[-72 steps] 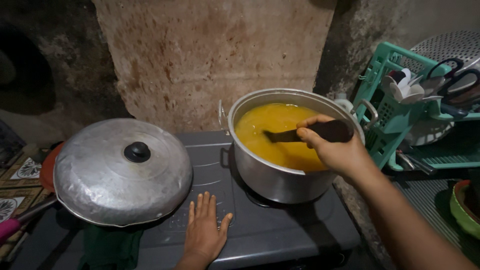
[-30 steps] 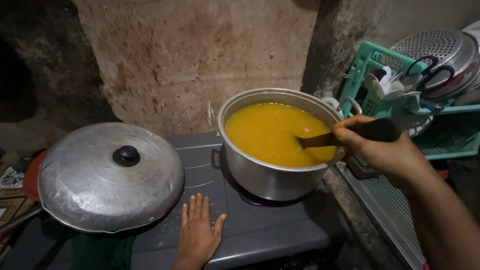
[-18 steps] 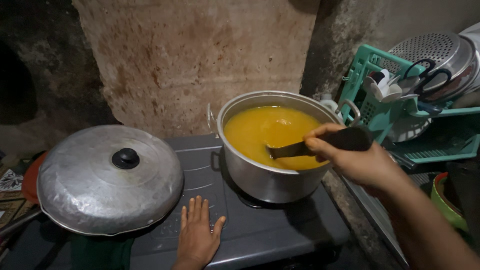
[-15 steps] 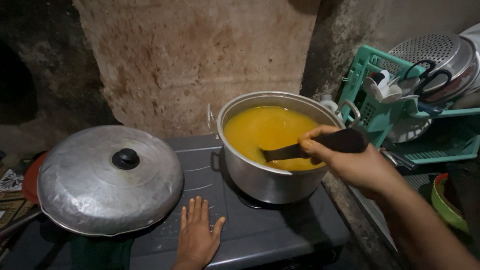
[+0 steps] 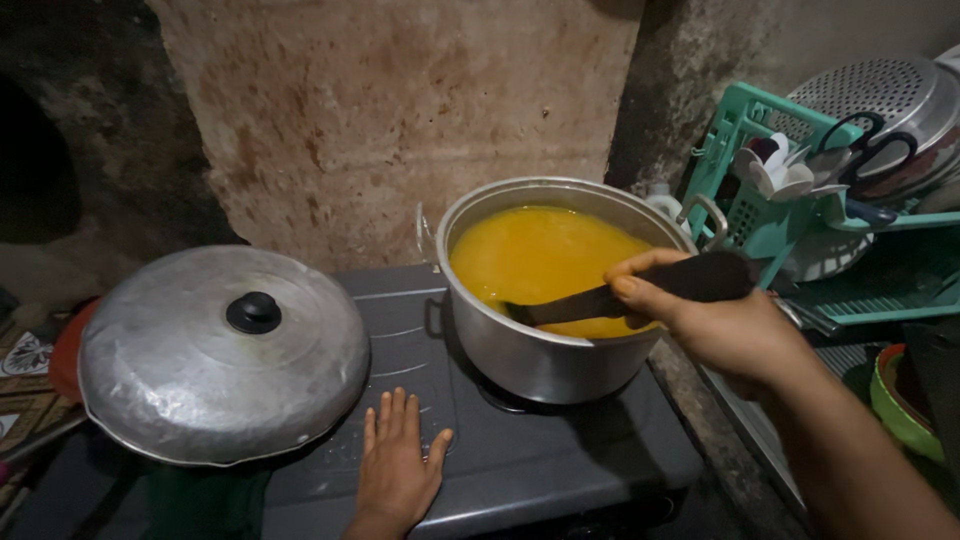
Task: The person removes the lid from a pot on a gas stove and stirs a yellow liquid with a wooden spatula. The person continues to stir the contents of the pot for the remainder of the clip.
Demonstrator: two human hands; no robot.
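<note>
Yellow soup fills the pot (image 5: pixel 560 300) at 1 o'clock, ladle (image 5: pixel 640 293) dipped in, gripped by the right hand (image 5: pixel 715 320). Left hand (image 5: pixel 397 470) lies spread flat on the stove (image 5: pixel 560 460); lid (image 5: pixel 222 352) at 9 o'clock. Stirring looks underway, unfinished.

Right hand (image 5: pixel 720 325) grips ladle (image 5: pixel 640 295) in soup pot (image 5: pixel 545 345).

Two bare hands and forearms of one person, seen from above. The left hand (image 5: pixel 395 475) shows no ring, watch or glove. The right hand (image 5: pixel 720 320) and its long forearm are also uncovered, with no sleeve visible.
</note>
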